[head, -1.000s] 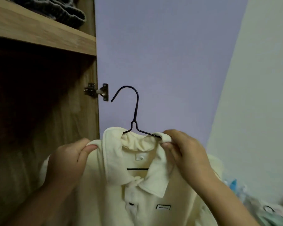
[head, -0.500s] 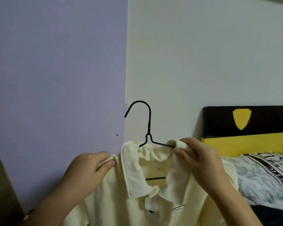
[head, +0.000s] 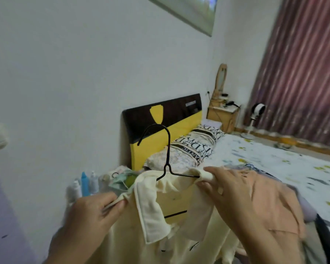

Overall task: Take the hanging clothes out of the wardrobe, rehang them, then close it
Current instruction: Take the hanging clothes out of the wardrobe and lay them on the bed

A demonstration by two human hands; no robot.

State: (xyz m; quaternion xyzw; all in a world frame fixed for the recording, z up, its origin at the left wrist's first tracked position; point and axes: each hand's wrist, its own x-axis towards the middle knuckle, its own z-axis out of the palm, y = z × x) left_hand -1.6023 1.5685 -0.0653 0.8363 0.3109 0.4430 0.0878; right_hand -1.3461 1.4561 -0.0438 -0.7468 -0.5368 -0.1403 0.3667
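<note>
Your left hand (head: 91, 212) pinches the near-left shoulder of the cream shirt (head: 152, 204); your right hand (head: 229, 189) pinches its right shoulder over the black hanger (head: 167, 159). Hanger's long axis runs left-right between your fingers, hook upright. Bed (head: 274, 161) lies beyond, far right.

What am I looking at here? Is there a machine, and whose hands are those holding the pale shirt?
There is no machine. A person wears a wide-angle camera on the head, so this single picture looks forward and down at their own two hands. The left hand pinches one shoulder of a cream collared shirt; the right hand grips the other shoulder. The shirt hangs on a black wire hanger, its hook free in the air. Behind is a bed with a black and yellow headboard, pillows, some bottles by the wall, and a striped curtain.
</note>
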